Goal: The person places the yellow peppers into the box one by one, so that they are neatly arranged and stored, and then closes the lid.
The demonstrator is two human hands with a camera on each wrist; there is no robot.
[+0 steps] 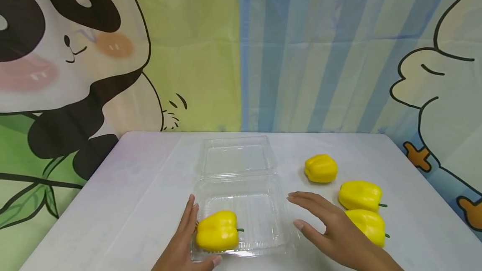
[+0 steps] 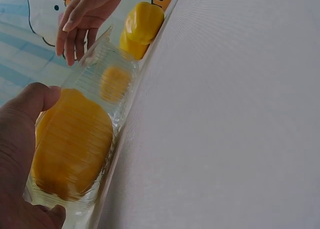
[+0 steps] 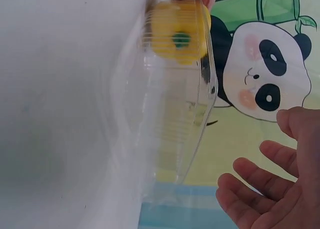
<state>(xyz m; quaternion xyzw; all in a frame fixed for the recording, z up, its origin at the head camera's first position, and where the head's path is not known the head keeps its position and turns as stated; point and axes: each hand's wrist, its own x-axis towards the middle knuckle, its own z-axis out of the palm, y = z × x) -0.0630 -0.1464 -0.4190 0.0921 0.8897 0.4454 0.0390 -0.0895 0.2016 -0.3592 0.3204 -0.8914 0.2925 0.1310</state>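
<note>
A clear plastic hinged box (image 1: 260, 221) lies on the table with its lid (image 1: 237, 158) folded back. One yellow bell pepper (image 1: 217, 231) with a green stem sits inside at the left front. My left hand (image 1: 184, 241) rests at the box's left side, fingers extended along it and thumb near the front rim. The left wrist view shows the thumb (image 2: 42, 96) by the box's upper edge. To the right of the box, my right hand (image 1: 331, 229) is held in the air, fingers spread and nothing in them. In the right wrist view that hand (image 3: 275, 179) is apart from the box.
To the right lie more yellow bell peppers: one farther back (image 1: 321, 168), one in the middle (image 1: 360, 195) and one nearer (image 1: 367, 226), partly behind my right hand. They stand on a white table (image 1: 124, 204). Behind hangs a cartoon-printed curtain (image 1: 203, 53).
</note>
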